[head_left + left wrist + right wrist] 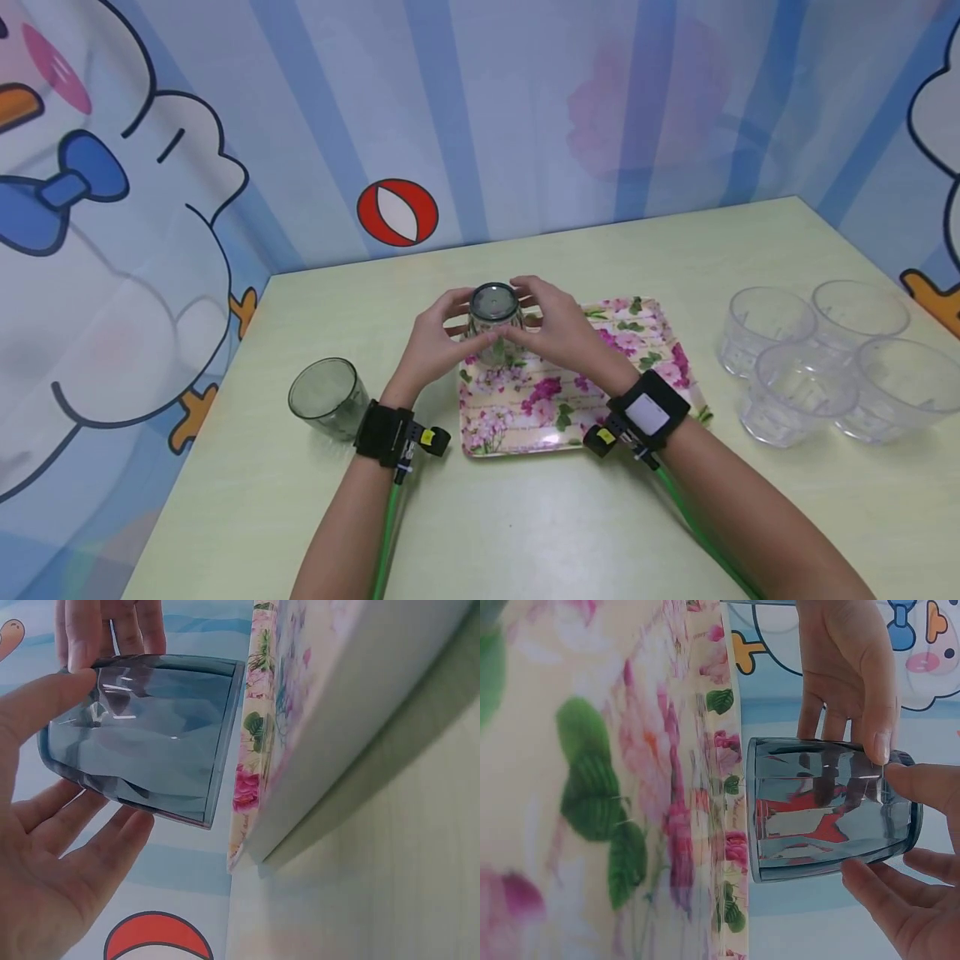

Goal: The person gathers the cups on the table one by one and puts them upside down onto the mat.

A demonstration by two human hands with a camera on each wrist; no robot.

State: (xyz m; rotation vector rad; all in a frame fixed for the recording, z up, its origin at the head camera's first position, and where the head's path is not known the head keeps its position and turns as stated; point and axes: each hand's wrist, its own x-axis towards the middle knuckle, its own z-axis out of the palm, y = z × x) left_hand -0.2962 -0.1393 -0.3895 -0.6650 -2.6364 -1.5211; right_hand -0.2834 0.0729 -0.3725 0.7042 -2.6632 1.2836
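Note:
A smoky grey glass cup [493, 321] is upside down at the far left corner of a floral tray [525, 417]. My left hand [431, 342] grips it from the left and my right hand [562, 329] from the right. In the left wrist view the cup [150, 735] lies between my thumb and fingers [112, 832], its rim close to the tray [262, 712]. The right wrist view shows the cup [825, 817] held by the right hand [907, 915], rim at the tray's edge [705, 787]. Whether the rim touches the tray I cannot tell.
A second grey cup [327, 398] stands upright on the pale green table [525, 517], left of my left wrist. Several clear plastic cups [810, 358] cluster at the right. A cartoon-printed curtain [225, 125] closes off the back and left sides.

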